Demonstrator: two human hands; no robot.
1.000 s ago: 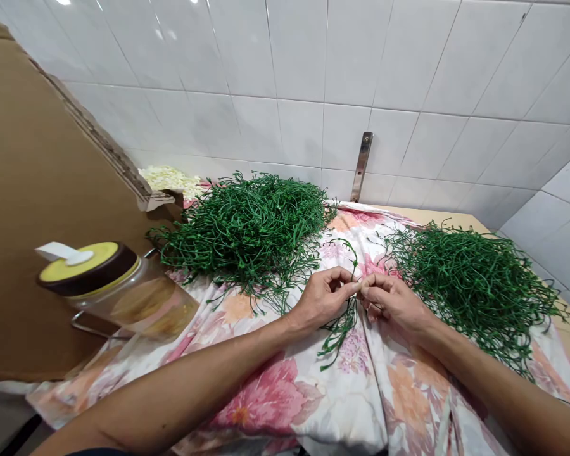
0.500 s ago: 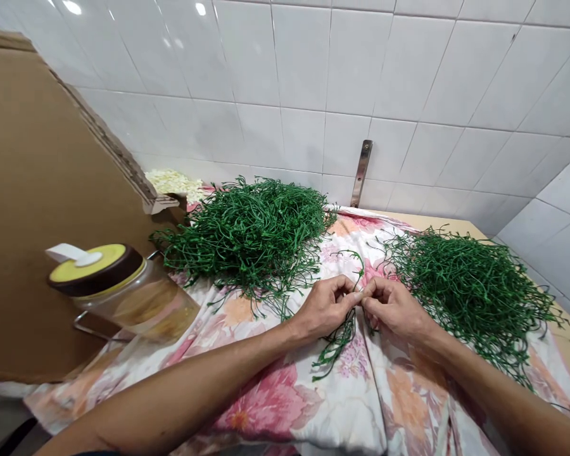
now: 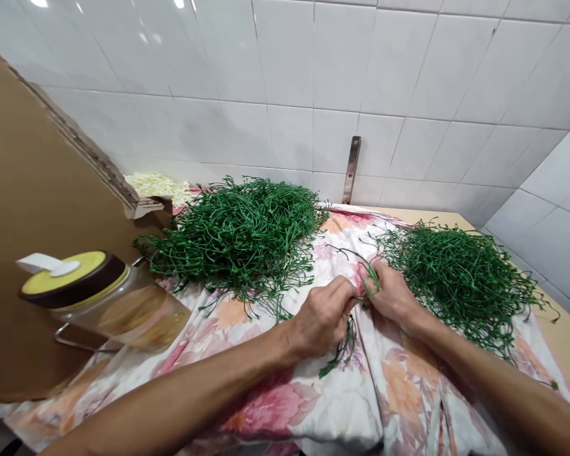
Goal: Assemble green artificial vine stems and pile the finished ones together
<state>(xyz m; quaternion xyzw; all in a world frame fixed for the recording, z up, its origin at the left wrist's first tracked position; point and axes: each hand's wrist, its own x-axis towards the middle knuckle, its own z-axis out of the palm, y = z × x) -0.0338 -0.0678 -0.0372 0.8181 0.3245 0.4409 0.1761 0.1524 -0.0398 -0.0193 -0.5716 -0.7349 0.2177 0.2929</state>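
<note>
Between two heaps of thin green stems, both hands meet over a floral cloth (image 3: 275, 405). My left hand (image 3: 323, 315) is closed, its fingers curled round green stems (image 3: 344, 348) that hang below it. My right hand (image 3: 390, 292) pinches the upper part of some green stems (image 3: 371, 278), which curve up past its fingers. The fingertips of the two hands are very near each other. The larger heap (image 3: 242, 234) lies to the left, beyond my left hand. Another heap (image 3: 460, 278) lies to the right, beside my right forearm.
A jar with a yellow and brown lid (image 3: 76, 272) stands tilted in view at the left, before a cardboard sheet (image 3: 38, 240). Pale small pieces (image 3: 156, 185) lie behind the left heap. A metal bar (image 3: 352, 170) is on the tiled wall (image 3: 285, 133).
The view has shifted slightly right. My left hand has turned over into a tighter curl, and my right hand has lifted a little, with stems now bent across its fingers.
</note>
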